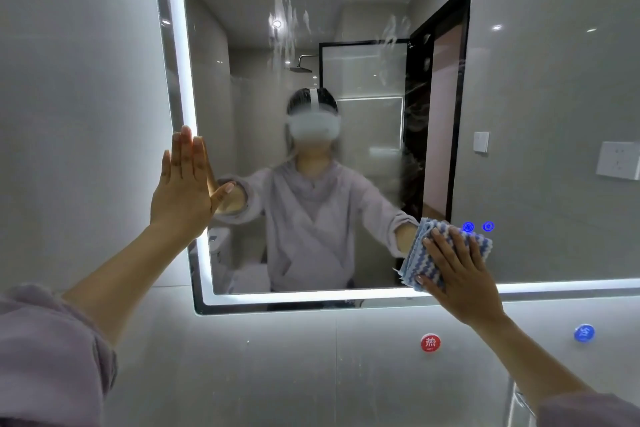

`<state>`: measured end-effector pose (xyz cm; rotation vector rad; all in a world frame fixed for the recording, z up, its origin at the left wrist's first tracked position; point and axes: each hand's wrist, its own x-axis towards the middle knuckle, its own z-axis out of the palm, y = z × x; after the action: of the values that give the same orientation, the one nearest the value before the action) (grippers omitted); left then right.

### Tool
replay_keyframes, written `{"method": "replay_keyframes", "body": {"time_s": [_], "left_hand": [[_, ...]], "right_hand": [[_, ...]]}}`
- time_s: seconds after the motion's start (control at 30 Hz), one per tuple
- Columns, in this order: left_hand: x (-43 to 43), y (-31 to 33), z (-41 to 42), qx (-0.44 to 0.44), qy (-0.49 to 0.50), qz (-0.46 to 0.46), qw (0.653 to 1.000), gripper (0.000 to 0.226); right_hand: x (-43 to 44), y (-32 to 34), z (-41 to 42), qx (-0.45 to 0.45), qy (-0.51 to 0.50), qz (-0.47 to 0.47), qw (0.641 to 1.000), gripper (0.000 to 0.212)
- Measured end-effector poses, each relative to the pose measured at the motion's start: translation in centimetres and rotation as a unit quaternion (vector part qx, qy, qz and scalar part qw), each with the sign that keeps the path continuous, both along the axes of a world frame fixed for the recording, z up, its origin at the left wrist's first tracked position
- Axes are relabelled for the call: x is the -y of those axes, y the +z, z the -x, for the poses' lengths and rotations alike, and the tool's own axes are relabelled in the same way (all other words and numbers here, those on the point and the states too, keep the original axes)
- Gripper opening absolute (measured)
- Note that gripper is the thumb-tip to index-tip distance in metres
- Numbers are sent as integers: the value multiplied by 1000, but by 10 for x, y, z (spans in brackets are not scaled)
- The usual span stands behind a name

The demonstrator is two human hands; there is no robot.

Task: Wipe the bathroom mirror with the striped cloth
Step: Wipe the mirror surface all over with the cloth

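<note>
The bathroom mirror (519, 114) fills the wall ahead, edged by a lit white strip. White smears streak its upper glass. A folded blue-and-white striped cloth (424, 265) lies flat against the lower glass, near the bottom edge. My right hand (457, 274) presses it there with straight, spread fingers. My left hand (185, 184) rests flat on the mirror's left edge, fingers straight and pointing up.
Two blue touch icons (478, 226) glow on the glass just above the cloth. On the tiled wall below the mirror sit a red round marker (430, 342) and a blue one (584, 333). A chrome fitting (516, 406) shows at the lower right.
</note>
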<state>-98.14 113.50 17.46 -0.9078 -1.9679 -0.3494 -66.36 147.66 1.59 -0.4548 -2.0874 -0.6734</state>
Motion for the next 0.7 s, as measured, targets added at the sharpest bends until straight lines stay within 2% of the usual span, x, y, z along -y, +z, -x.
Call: {"method": "replay_keyframes", "body": {"time_s": [0.4,0.7], "left_hand": [[-2,-1,7,-1,14,10,1000,89],[-1,-2,6,-20,12,8,1000,90]], "right_hand": [[41,-7,44,-100,11,167,981,74],[75,7,86,-88,44,107,989,75]]}}
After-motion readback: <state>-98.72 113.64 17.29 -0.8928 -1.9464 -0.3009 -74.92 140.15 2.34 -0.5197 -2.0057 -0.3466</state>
